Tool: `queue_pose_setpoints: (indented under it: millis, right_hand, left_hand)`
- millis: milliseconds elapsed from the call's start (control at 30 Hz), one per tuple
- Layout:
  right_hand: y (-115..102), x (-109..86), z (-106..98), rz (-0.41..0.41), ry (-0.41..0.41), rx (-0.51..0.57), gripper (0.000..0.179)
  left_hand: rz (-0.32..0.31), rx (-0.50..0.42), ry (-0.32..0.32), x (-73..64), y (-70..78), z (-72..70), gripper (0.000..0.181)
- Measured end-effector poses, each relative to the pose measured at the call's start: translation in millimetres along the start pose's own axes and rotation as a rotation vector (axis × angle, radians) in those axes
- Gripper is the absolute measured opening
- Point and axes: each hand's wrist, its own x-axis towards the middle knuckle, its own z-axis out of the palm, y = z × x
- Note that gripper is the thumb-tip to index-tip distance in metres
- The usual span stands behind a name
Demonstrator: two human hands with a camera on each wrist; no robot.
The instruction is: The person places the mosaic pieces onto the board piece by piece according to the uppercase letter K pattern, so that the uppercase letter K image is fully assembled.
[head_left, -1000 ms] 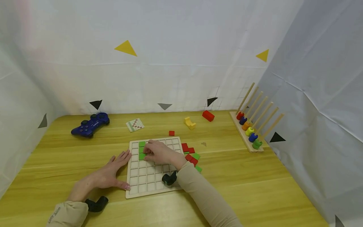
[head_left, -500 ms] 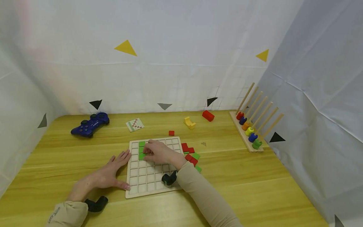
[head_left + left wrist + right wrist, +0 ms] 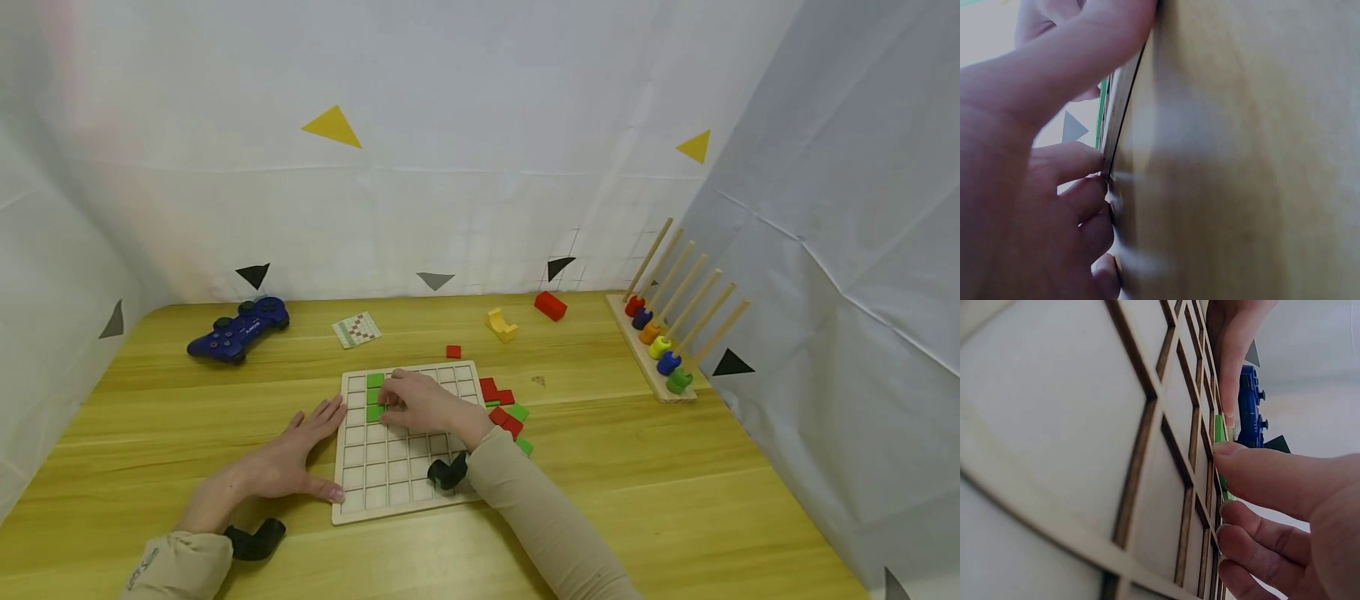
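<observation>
A pale wooden grid board lies on the table. Green square tiles sit in its second column near the far edge. My right hand is over the board, thumb and fingers curled at a green tile beside that column; the fingers partly hide it in the head view. In the right wrist view the thumb tip touches the green. My left hand lies spread along the board's left side, fingertips and thumb touching its edge. Under the left wrist view's thumb, the board's rim shows side-on.
Red tiles and green tiles lie loose by the board's right edge. Beyond it are a single red tile, a pattern card, a blue game controller, a yellow block, a red block and a peg rack.
</observation>
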Motion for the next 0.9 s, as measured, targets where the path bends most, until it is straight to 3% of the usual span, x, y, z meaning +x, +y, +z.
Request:
queue_pose_setpoints:
  millis: [233,467,667,900]
  right_hand:
    - [-2,0.2,-4,0.011,-0.016,0.019,0.021]
    - [-4,-21.4,-43,0.027,-0.057,0.14,0.035]
    - [21,-49.2,-66,0.006,-0.042,0.195,0.036]
    - [57,-83.8,-75,0.042,0.012,0.237,0.03]
  left_hand:
    - [0.0,0.001,0.0,-0.8,0.2,-0.9,0.122]
    - [0.002,-0.002,0.004,-1.2,0.0,0.2,0.122]
    - [0.003,-0.009,0.008,-1.6,0.5,0.5,0.123]
    - [0.005,-0.014,0.007,-1.0,1.2,0.6,0.123]
